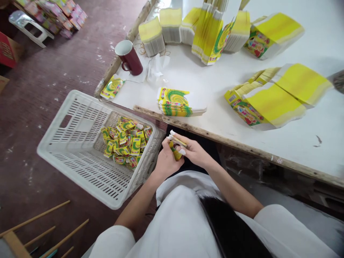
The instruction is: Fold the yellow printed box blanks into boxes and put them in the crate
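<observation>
Both my hands meet below the table's front edge, above my lap. My left hand (166,160) and my right hand (192,149) are closed on one small yellow carton (176,152), fingers pinched round it. A short stack of flat yellow-green carton blanks (174,102) lies on the white table (204,82) just above my hands. To the left a white plastic crate (80,147) holds several folded small yellow cartons (125,141) piled in its right corner.
A dark red mug (129,57) stands at the table's left edge beside crumpled paper. Bundles of flat yellow blanks (271,96) lie on the right and along the back (209,32). A white stool (29,27) and wooden sticks (40,229) are on the floor.
</observation>
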The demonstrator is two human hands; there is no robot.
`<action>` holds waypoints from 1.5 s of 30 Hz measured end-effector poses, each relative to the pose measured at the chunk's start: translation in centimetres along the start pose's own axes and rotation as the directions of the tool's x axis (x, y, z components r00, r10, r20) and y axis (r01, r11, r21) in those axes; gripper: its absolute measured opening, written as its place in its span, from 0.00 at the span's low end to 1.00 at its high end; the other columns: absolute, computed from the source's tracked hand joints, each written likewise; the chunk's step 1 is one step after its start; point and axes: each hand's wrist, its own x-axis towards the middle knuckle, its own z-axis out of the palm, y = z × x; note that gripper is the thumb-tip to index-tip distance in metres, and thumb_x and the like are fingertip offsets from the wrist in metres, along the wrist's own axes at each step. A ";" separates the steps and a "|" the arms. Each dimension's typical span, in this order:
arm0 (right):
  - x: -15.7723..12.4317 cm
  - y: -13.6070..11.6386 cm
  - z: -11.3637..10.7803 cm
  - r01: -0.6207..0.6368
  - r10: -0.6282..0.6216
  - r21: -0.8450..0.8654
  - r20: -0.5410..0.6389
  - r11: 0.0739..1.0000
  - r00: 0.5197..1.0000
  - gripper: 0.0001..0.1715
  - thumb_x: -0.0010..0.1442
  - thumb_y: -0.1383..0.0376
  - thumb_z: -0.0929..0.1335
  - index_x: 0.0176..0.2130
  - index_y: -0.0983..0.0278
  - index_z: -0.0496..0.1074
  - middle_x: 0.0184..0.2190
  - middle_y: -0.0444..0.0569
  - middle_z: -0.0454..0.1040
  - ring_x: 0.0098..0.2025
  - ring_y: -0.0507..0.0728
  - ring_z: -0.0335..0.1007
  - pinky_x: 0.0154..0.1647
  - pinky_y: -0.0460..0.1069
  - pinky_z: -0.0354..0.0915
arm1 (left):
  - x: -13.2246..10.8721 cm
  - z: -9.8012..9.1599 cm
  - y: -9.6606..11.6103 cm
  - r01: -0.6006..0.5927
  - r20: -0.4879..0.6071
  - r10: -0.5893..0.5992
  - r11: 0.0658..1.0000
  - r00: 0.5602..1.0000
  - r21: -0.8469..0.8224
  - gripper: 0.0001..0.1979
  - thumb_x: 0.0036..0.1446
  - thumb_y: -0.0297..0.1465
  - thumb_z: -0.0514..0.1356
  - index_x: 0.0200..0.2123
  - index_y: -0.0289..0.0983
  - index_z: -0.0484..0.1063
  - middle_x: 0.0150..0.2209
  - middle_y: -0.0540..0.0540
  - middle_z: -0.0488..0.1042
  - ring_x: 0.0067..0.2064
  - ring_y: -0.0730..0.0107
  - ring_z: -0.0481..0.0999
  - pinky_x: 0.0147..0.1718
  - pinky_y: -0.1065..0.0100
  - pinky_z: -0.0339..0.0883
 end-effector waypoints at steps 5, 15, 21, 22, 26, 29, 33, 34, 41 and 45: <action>-0.2 1.2 -0.5 0.190 -0.190 -0.345 0.034 0.919 0.981 0.30 0.66 0.67 0.64 0.65 0.54 0.69 0.69 0.47 0.64 0.71 0.61 0.58 0.73 0.59 0.55 | 0.3 0.5 -0.7 -0.063 -0.021 0.062 0.998 0.998 -0.024 0.38 0.45 0.27 0.65 0.59 0.37 0.54 0.56 0.34 0.67 0.52 0.51 0.78 0.46 0.52 0.75; -0.6 0.5 -3.0 0.306 -0.258 -0.491 0.165 0.816 0.952 0.24 0.68 0.63 0.66 0.62 0.56 0.71 0.71 0.57 0.58 0.71 0.64 0.59 0.67 0.60 0.63 | -0.3 -4.2 0.2 -0.063 -0.073 0.060 0.997 0.996 -0.050 0.29 0.47 0.34 0.72 0.52 0.37 0.70 0.49 0.40 0.79 0.50 0.55 0.80 0.51 0.55 0.73; -0.6 -1.6 -4.2 0.402 -0.274 -0.444 0.325 0.801 0.905 0.17 0.63 0.66 0.71 0.52 0.57 0.77 0.66 0.57 0.65 0.67 0.65 0.65 0.64 0.60 0.64 | 0.2 -5.4 0.8 -0.123 -0.019 0.122 0.991 0.992 -0.050 0.30 0.45 0.35 0.73 0.53 0.39 0.71 0.48 0.43 0.81 0.47 0.58 0.82 0.49 0.59 0.75; -0.6 -1.7 -4.0 0.392 -0.270 -0.460 0.309 0.797 0.912 0.18 0.64 0.66 0.70 0.53 0.57 0.75 0.67 0.58 0.62 0.69 0.65 0.61 0.65 0.61 0.63 | 0.2 -5.4 0.8 -0.128 -0.037 0.127 0.991 0.991 -0.042 0.30 0.46 0.36 0.73 0.53 0.39 0.71 0.49 0.43 0.80 0.48 0.57 0.82 0.49 0.58 0.75; -0.9 -1.3 -3.0 0.351 -0.241 -0.482 0.278 0.803 0.930 0.20 0.68 0.63 0.67 0.58 0.60 0.70 0.73 0.62 0.50 0.75 0.65 0.46 0.68 0.62 0.58 | 0.4 -5.2 0.7 -0.123 -0.072 0.119 0.991 0.990 -0.048 0.31 0.46 0.35 0.72 0.53 0.38 0.70 0.50 0.41 0.80 0.50 0.55 0.81 0.52 0.56 0.74; -0.9 -0.8 -3.3 0.361 -0.249 -0.470 0.285 0.805 0.926 0.17 0.69 0.62 0.66 0.55 0.59 0.74 0.72 0.60 0.54 0.73 0.65 0.52 0.67 0.61 0.60 | 0.4 -5.1 0.9 -0.091 -0.025 0.089 0.992 0.996 -0.087 0.31 0.45 0.34 0.73 0.53 0.38 0.71 0.50 0.41 0.80 0.49 0.55 0.81 0.52 0.56 0.74; -0.6 -1.0 -4.4 0.406 -0.298 -0.505 0.283 0.761 0.912 0.11 0.66 0.63 0.68 0.48 0.58 0.77 0.67 0.59 0.63 0.66 0.64 0.65 0.62 0.59 0.65 | 0.4 -4.7 0.9 -0.035 0.013 0.038 0.985 0.999 -0.169 0.32 0.47 0.34 0.72 0.55 0.39 0.69 0.52 0.41 0.77 0.52 0.56 0.79 0.53 0.56 0.73; -0.5 -1.1 -4.6 0.414 -0.318 -0.520 0.267 0.747 0.910 0.11 0.66 0.63 0.68 0.47 0.58 0.77 0.66 0.59 0.64 0.65 0.64 0.66 0.62 0.59 0.66 | 0.4 -4.4 0.7 -0.015 -0.013 0.012 0.976 1.000 -0.217 0.34 0.46 0.35 0.73 0.56 0.39 0.68 0.54 0.40 0.75 0.54 0.56 0.78 0.53 0.56 0.72; -0.2 -0.7 -4.6 0.396 -0.426 -0.621 0.110 0.676 0.898 0.15 0.65 0.63 0.70 0.52 0.58 0.74 0.62 0.61 0.67 0.63 0.67 0.67 0.60 0.61 0.67 | 1.0 -3.4 -2.1 0.238 0.030 -0.341 0.588 0.940 -0.773 0.28 0.49 0.44 0.71 0.49 0.39 0.66 0.40 0.47 0.78 0.42 0.65 0.81 0.44 0.63 0.75; -0.3 -0.7 -4.8 0.463 -0.436 -0.616 0.207 0.637 0.876 0.11 0.65 0.66 0.70 0.48 0.60 0.76 0.63 0.61 0.64 0.62 0.65 0.69 0.58 0.60 0.70 | 1.5 -3.9 -1.2 0.245 0.073 -0.391 0.413 0.918 -0.877 0.33 0.38 0.37 0.78 0.46 0.39 0.68 0.32 0.51 0.80 0.33 0.68 0.82 0.38 0.66 0.76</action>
